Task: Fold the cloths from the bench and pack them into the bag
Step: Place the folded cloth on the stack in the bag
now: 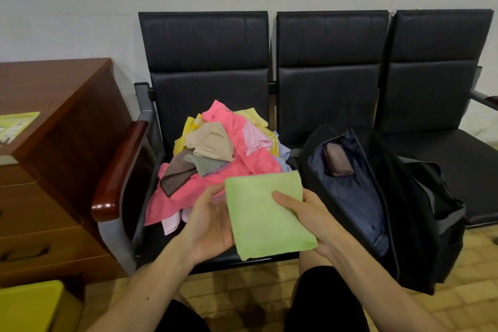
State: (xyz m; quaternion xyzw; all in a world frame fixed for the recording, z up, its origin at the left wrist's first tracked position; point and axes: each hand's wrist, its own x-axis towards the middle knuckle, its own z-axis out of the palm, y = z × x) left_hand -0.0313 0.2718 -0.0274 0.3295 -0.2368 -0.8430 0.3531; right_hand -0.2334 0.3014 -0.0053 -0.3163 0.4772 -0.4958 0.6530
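While my left hand (210, 221) and right hand (310, 221) pinch the folded cloth (266, 213), I'd next tuck it into the bag (420, 224) to their right.

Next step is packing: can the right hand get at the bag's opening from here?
Probably yes. The bag lies unzipped beside the right hand, nothing between them, though it and the left hand hold the green cloth.
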